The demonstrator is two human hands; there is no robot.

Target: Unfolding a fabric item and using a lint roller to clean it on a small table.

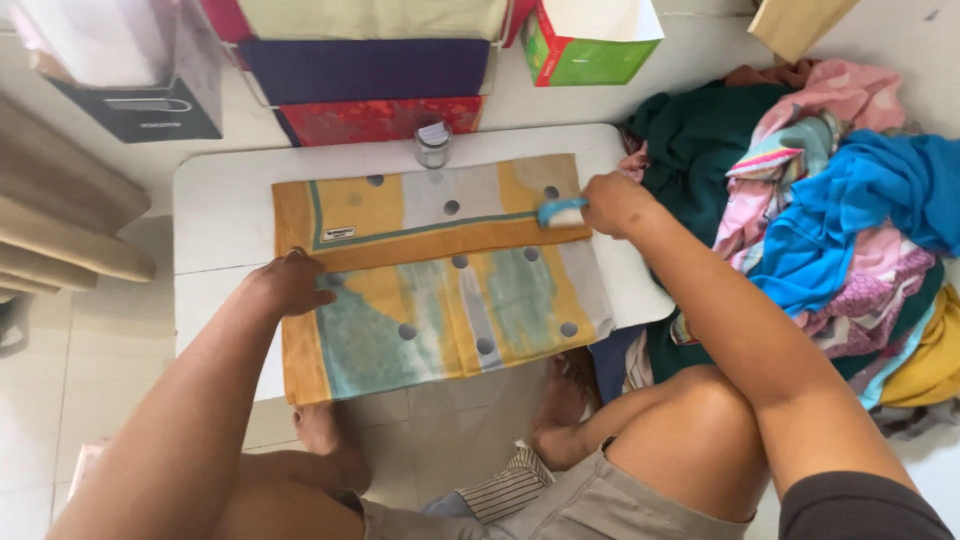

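Currently I see my left hand [290,283] spread flat, palm down, on the left edge of the folded yellow and teal cloth [440,270], which lies across the low white table [220,200] at mid-frame. My right hand [612,203] is closed around a small blue brush [561,212] touching the cloth's right edge. A small glass jar [433,143] stands just above the cloth, and a clothes pile [830,220] fills the frame's right side.

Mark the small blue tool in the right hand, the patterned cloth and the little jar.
blue tool [561,212], head view, on its light blue body.
patterned cloth [440,290], head view, on its middle.
jar [433,146], head view, on its glass side.
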